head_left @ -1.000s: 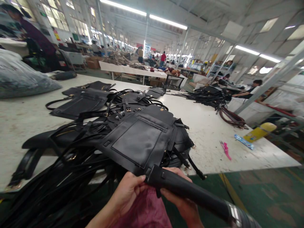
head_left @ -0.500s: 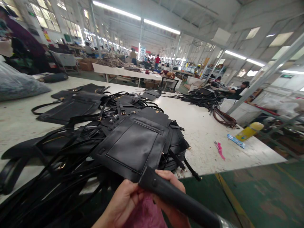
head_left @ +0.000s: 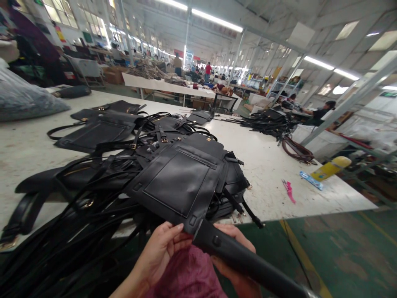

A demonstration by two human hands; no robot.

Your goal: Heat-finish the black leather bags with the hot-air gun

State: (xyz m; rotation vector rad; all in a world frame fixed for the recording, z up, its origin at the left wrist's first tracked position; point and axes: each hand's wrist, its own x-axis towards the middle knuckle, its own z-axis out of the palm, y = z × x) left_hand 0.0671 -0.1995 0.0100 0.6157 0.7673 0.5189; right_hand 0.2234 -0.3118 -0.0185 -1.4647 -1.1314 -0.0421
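A black leather bag (head_left: 176, 182) lies on top of the pile, its stitched rectangular panel facing up and its near corner reaching over the table edge. My left hand (head_left: 166, 250) pinches that near edge between thumb and fingers. My right hand (head_left: 237, 248) is wrapped round a long black tube-shaped tool (head_left: 245, 256) with a round button-like spot near its squared end. That end sits close against the bag's corner; I cannot tell whether they touch. The tool's far end runs out of view at the bottom right.
Black straps with buckles (head_left: 71, 203) tangle on the left. The white table (head_left: 263, 182) carries pink-handled snips (head_left: 289, 191), a blue-and-white packet (head_left: 311, 180), a yellow can (head_left: 333, 167) and a brown coiled strap (head_left: 297, 151). A clear plastic bag (head_left: 27, 95) rests at the far left.
The view has tilted slightly down and left. My left hand's fingers have shifted along the bag's near edge, and the black tool sits slightly further right and lower.
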